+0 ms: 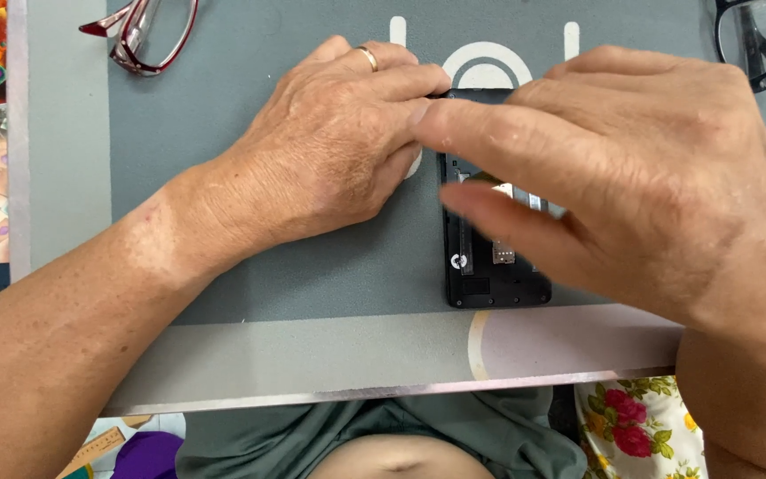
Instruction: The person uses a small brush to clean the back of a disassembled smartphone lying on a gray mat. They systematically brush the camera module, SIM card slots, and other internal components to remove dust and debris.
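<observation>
- Black, rectangular phone body with its back cover off lies flat on our grey work mat, near the mat's front edge — its inner parts showing.
- Our left hand, a gold ring on one finger, rests on the mat, fingertips touching the phone's upper left corner; it grips nothing.
- Our right hand hovers over the phone, fingers stretched out — blurred, not closed around anything we can see.
- Red-framed glasses and black-framed glasses lie at the far corners.
</observation>
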